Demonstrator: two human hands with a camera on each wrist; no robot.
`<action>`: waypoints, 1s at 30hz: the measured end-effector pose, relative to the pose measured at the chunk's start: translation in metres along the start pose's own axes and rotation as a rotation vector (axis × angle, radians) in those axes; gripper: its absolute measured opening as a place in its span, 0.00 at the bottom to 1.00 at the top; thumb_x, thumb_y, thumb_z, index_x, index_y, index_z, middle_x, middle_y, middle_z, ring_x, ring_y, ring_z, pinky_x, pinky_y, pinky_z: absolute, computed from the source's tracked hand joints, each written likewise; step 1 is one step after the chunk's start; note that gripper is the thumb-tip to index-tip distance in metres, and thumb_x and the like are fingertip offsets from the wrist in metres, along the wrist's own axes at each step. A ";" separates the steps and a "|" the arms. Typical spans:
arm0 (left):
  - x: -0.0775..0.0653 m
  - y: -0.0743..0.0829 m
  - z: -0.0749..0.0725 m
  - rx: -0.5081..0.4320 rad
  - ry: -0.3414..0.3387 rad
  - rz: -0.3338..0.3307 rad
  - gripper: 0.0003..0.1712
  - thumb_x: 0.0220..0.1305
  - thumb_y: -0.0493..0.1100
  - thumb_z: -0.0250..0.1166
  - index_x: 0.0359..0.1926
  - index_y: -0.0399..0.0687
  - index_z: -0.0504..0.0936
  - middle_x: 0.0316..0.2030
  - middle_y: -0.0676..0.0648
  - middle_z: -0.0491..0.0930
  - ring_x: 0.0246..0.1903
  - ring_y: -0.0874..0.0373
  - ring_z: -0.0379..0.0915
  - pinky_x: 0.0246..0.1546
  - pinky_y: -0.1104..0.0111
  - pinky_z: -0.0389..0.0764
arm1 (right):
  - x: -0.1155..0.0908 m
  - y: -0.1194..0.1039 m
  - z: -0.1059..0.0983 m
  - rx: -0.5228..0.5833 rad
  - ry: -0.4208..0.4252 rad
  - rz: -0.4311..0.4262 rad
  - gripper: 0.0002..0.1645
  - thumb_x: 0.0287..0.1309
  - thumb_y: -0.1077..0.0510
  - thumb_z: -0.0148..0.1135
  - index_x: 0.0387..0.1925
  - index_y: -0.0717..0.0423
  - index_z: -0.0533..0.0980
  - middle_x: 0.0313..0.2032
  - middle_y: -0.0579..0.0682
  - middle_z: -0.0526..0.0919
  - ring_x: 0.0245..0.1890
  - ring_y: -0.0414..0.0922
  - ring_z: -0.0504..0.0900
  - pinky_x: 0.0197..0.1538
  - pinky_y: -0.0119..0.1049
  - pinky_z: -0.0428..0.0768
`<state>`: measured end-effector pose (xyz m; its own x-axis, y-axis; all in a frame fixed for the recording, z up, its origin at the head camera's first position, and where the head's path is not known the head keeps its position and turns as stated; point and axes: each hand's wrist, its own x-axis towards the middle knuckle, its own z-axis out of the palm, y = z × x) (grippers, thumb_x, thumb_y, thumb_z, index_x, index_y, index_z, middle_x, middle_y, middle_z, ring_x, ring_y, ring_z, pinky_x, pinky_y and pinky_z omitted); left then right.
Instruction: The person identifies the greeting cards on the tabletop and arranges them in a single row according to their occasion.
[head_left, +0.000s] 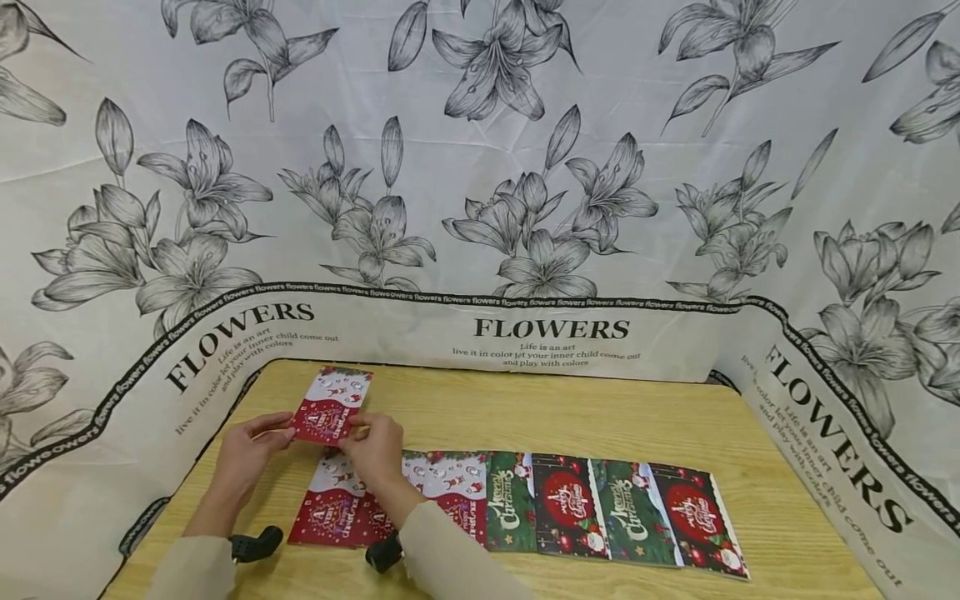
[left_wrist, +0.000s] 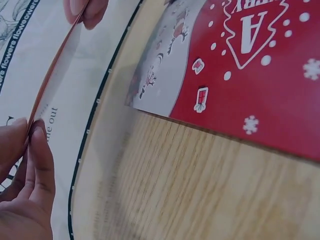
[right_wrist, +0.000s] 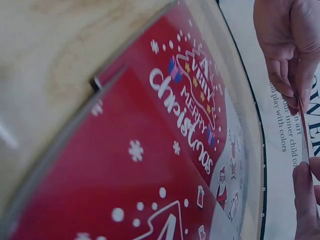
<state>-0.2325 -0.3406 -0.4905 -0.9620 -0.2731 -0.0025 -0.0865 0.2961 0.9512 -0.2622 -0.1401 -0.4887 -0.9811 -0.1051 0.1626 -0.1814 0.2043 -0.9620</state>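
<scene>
While the left hand [head_left: 251, 450] pinches the lower left edge of a red and white card [head_left: 333, 406] between thumb and fingers, the right hand [head_left: 377, 450] pinches the same card near its lower right corner, so both are grasping it. Each wrist view shows it nearly edge-on, slightly bowed and held up off the table [head_left: 555, 421]. From the head it appears just beyond the left end of a row, printed side showing. Nearest it lie other red and white cards [head_left: 324, 510], overlapping; the right forearm [head_left: 402, 498] hides part of them, so their number cannot be told. Rightward come a green card [head_left: 510, 500], a dark card [head_left: 564, 500] with a red disc, a second green card [head_left: 636, 512] and, at the end, a second dark card [head_left: 692, 517]. Pale sleeves [head_left: 197, 571] cover the arms. Behind the table hangs a white cloth [head_left: 405, 325] with grey flowers and the word FLOWERS
</scene>
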 end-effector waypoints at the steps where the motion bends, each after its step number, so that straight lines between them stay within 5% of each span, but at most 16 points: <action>1: 0.002 0.000 0.001 0.008 0.012 -0.005 0.24 0.79 0.37 0.60 0.69 0.29 0.74 0.66 0.29 0.74 0.40 0.72 0.81 0.49 0.69 0.84 | 0.003 0.001 0.001 -0.007 0.001 0.007 0.17 0.52 0.73 0.77 0.45 0.65 0.87 0.34 0.50 0.88 0.26 0.33 0.82 0.29 0.27 0.81; 8: 0.016 0.001 0.007 0.090 0.091 -0.009 0.21 0.78 0.34 0.59 0.66 0.27 0.77 0.63 0.26 0.75 0.39 0.68 0.80 0.40 0.73 0.83 | 0.018 0.002 0.007 -0.090 0.018 0.000 0.14 0.52 0.73 0.76 0.42 0.66 0.88 0.36 0.54 0.88 0.26 0.34 0.81 0.28 0.27 0.81; 13: 0.024 0.000 0.010 0.154 0.120 -0.007 0.20 0.77 0.34 0.60 0.64 0.26 0.78 0.59 0.25 0.76 0.44 0.51 0.79 0.32 0.71 0.78 | 0.027 0.003 0.010 -0.115 -0.004 0.036 0.13 0.53 0.72 0.76 0.42 0.65 0.88 0.36 0.54 0.89 0.26 0.35 0.81 0.29 0.27 0.81; 22: 0.035 -0.003 0.016 0.202 0.151 -0.069 0.20 0.76 0.33 0.60 0.63 0.28 0.79 0.59 0.27 0.77 0.56 0.37 0.72 0.49 0.54 0.76 | 0.039 0.007 0.013 -0.087 -0.090 0.105 0.14 0.58 0.70 0.75 0.47 0.66 0.87 0.29 0.48 0.87 0.26 0.36 0.82 0.31 0.28 0.81; 30: 0.043 -0.008 0.021 0.248 0.166 -0.041 0.19 0.72 0.32 0.62 0.60 0.25 0.81 0.53 0.26 0.80 0.55 0.34 0.74 0.54 0.46 0.75 | 0.041 0.009 0.013 -0.084 -0.170 0.181 0.25 0.58 0.65 0.77 0.57 0.67 0.82 0.41 0.53 0.85 0.34 0.39 0.77 0.37 0.32 0.79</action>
<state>-0.2789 -0.3353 -0.5049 -0.9026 -0.4294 0.0307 -0.2048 0.4910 0.8468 -0.3028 -0.1547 -0.4935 -0.9738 -0.2203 -0.0567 -0.0157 0.3137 -0.9494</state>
